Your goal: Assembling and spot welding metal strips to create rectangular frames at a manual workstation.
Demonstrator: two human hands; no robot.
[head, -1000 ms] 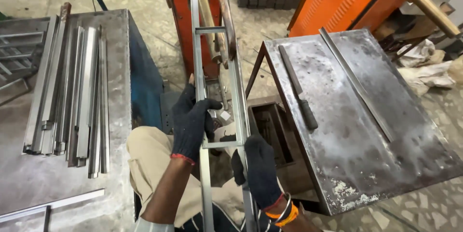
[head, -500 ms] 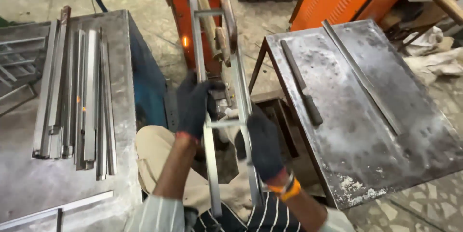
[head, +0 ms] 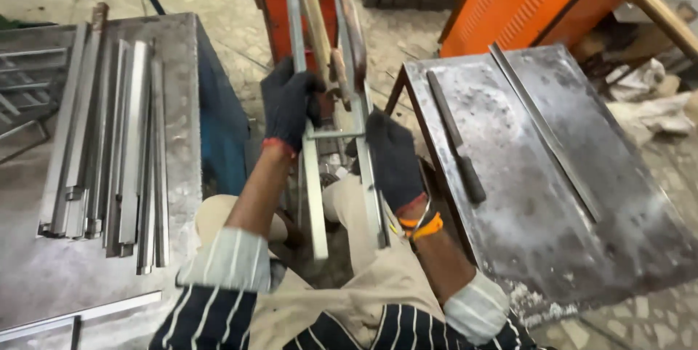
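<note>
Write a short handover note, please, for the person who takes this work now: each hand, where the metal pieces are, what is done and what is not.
Left hand: gloved, gripping the left rail of the ladder-like metal frame.
Right hand: gloved, gripping the right rail.
The frame stands between the knees, its top against the orange machine.
Done: rails and crosspieces look joined.
Left: loose metal strips wait on the left table; a dark-handled tool lies on the right table.
</note>
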